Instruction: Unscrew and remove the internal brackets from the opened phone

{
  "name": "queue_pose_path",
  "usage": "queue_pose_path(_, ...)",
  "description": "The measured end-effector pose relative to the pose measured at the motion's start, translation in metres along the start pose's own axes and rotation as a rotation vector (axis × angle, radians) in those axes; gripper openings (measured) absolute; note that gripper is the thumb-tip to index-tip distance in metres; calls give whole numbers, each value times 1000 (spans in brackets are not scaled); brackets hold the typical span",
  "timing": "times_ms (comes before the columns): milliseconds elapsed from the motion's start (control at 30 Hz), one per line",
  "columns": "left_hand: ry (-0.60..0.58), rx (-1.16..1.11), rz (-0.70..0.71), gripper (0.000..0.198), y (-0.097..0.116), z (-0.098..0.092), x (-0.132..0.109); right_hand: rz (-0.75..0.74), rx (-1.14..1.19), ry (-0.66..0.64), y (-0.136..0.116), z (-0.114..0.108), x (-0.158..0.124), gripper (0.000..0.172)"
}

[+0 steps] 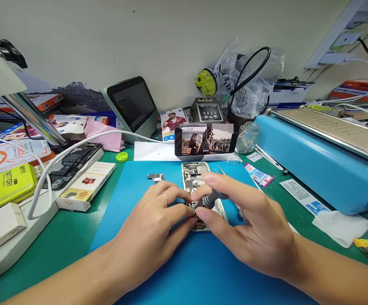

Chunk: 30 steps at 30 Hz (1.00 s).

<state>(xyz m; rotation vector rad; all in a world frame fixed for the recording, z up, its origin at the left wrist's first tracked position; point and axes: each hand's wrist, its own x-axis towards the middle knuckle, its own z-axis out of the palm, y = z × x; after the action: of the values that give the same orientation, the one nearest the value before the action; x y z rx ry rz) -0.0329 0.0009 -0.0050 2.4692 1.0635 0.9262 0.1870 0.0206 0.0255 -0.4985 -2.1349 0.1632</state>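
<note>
An opened phone (pixel 198 169) with its inner parts exposed lies on the blue mat (pixel 177 262), in front of me. My left hand (pixel 160 216), wearing a ring, has its fingers bent and its fingertips pressed on the phone's left side. In my right hand (pixel 250 224) a dark screwdriver (pixel 208 200) is gripped between thumb and fingers, tilted over the middle of the phone. Its tip is hidden by the fingers. A small circuit board (pixel 155 176) lies on the mat left of the phone. Tweezers (pixel 221 169) show partly behind my right hand.
Behind the mat a phone (pixel 205 142) playing a video stands on its side. A blue machine (pixel 317 165) fills the right. A white cable (pixel 85 137) arches across the left, over card boxes (pixel 87 186). A glass jar (pixel 248 136) stands at the back.
</note>
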Motion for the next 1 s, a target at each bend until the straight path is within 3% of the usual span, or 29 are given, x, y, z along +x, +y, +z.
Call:
queue_pose_path(767,64,21,-19,13,1,1,0,113,165,111,6,8,-9,80)
queue_pose_path(867,121,70,-52,11,1,-6,-3,145,161,191,11,7,-5,76)
queue_pose_path(1000,89,126,1,23,0,-15,-27,277,219,314,20,3,2,55)
